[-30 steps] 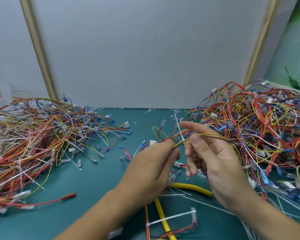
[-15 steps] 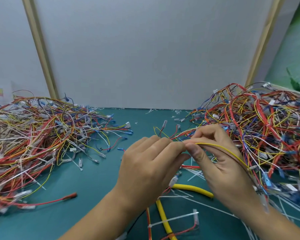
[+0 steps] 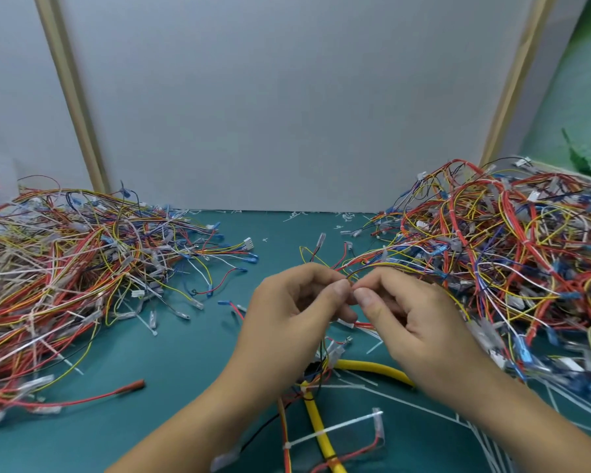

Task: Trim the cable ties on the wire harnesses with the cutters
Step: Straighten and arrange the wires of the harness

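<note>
Both hands raised together at centre, thumbs [image 3: 340, 290] nearly touching.
The left hand [image 3: 294, 312] and right hand [image 3: 413, 322] meet fingertip to fingertip, fingers curled, each apparently pinching the thin wires [image 3: 382, 264] between thumb and forefinger; both bare forearms [image 3: 198, 418] angle in from below.

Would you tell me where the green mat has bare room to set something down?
Bare mat: near-left, between left pile and left forearm; also mid-back, between it and right pile. Crowded: both piles, around the cutters.
</note>
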